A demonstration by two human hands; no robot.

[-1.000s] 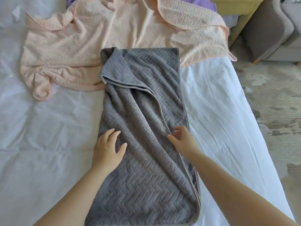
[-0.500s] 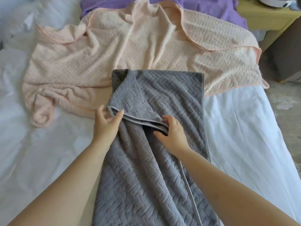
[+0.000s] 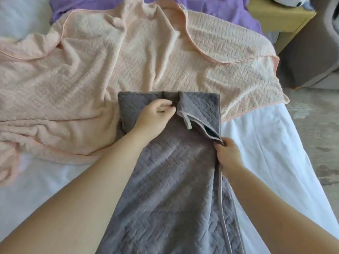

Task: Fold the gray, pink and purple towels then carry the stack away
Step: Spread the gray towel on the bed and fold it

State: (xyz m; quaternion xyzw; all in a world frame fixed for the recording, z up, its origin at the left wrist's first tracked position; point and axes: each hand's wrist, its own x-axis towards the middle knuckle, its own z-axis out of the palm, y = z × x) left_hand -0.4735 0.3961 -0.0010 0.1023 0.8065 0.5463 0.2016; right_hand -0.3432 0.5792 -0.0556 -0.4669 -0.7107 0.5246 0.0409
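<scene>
A gray towel (image 3: 165,189) with a herringbone weave lies lengthwise on the white bed, folded into a long strip. My left hand (image 3: 154,116) lies on its far end and pinches the turned-over corner flap. My right hand (image 3: 226,153) grips the towel's right hem a little nearer to me. A pink towel (image 3: 110,70) lies crumpled and spread across the bed beyond the gray one. Behind it, a purple towel (image 3: 229,8) shows along the far edge, mostly hidden.
The white sheet of the bed (image 3: 266,153) is bare to the right of the gray towel. A yellow bedside table (image 3: 278,17) stands at the far right, a gray sofa (image 3: 311,57) beside it. Patterned floor (image 3: 315,125) runs along the bed's right edge.
Both hands moved up the gray towel toward its far end. The flap that lay across the towel's left side has been carried over to the right.
</scene>
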